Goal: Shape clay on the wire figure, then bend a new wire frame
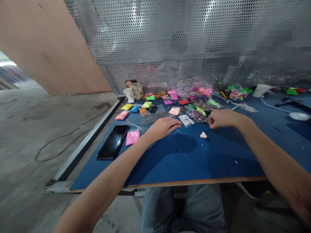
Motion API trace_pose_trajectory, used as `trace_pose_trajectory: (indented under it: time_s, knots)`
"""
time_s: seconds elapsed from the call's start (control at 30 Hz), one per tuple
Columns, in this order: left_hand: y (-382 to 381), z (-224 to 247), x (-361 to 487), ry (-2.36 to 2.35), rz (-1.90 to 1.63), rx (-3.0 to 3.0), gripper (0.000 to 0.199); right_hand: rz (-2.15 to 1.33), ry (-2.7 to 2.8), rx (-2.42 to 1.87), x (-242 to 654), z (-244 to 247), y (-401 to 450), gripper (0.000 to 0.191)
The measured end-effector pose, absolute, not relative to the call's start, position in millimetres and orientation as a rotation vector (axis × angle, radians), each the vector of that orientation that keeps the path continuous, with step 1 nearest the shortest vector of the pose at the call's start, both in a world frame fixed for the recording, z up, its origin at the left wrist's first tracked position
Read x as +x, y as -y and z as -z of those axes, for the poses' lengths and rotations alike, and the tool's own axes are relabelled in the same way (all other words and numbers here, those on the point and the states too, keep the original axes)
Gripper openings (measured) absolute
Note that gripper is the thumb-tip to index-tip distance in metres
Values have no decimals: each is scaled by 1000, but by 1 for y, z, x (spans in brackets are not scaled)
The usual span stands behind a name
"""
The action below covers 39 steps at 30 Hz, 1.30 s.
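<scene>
While the perforated metal panel (145, 38) rises beyond both your hands, the blue surface (225, 158) spreads beneath them, and here's your left hand (163, 127), palm down, fingers nearly straight and close together; whether it has hold of anything, I can't tell. Over to your right hand (222, 118): fingers curled well in, tips drawn together, a fine line seeming to run up to them, though I can't tell whether you're gripping it. Left of your left hand, there's the black phone (113, 142). Just past that hand's knuckles, the thin grey wires (155, 118) lie fanned in a loose heap. A purple-brown bundle (198, 116) sits just left of your right hand, and the pink packet (132, 137) lies between phone and left forearm. Between your hands, slightly beyond the left fingertips, a white packet (186, 120); nearer your right hand, a small pale lump (203, 135). Finest of all, a single strand (181, 149) trails toward you from below your left hand.
</scene>
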<state>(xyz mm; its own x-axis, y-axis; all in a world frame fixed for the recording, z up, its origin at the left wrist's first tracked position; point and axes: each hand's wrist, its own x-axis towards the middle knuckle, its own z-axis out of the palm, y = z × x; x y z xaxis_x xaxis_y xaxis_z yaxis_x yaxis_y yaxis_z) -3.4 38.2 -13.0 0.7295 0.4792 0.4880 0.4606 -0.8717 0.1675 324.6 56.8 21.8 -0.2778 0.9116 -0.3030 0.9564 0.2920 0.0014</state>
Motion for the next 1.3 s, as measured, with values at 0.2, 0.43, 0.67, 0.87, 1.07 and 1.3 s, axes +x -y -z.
trace_pose_trajectory:
  time_s: [0.2,0.43,0.67,0.87,1.07,1.3]
  knots:
    - [-40,14,-4,-871,-841,2862,28,200,-2436,1663,319,-19,-49,7]
    - [-41,15,-5,-895,-837,2865,29,820,-2976,1338,315,-39,-37,8]
    - [-38,11,-3,-1034,-874,2922,30,968,-3307,1374,280,-7,-40,10]
    - [-38,9,-3,-1070,-856,2997,27,1434,-3285,1250,265,8,-36,10]
    - [-34,6,-2,-1042,-848,3057,26,1798,-3176,1224,256,23,-38,31]
    - [-30,3,-2,-1025,-852,3066,30,1496,-3182,1335,262,26,-45,21]
